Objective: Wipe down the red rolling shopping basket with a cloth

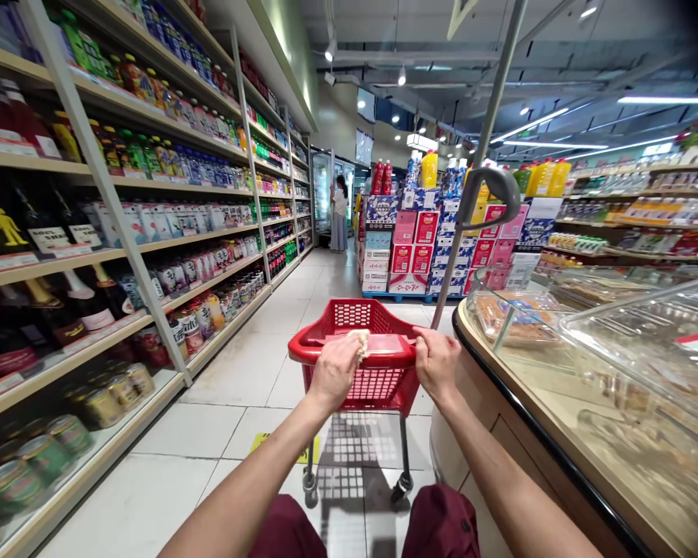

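Note:
A red plastic shopping cart [378, 387] stands straight in front of me, its basket walls full of square holes. My left hand [334, 370] is closed over the left-middle part of its red handle. A small crumpled, cream-coloured piece [363, 342] shows by the thumb side of that hand; what it is I cannot make out. Around the right end of the handle, my right hand [438, 361] has its fingers curled. The cart's wheels [403, 486] rest on pale floor tiles. What lies in the basket is largely hidden.
Drink shelves [180, 225] run along the left. A glass-topped display counter [535, 349] stands close on the right, near a slanting metal pole [471, 178]. Stacked drink cartons [412, 248] stand ahead. Farther down the aisle, a person [340, 213] stands by glass-door coolers [324, 186].

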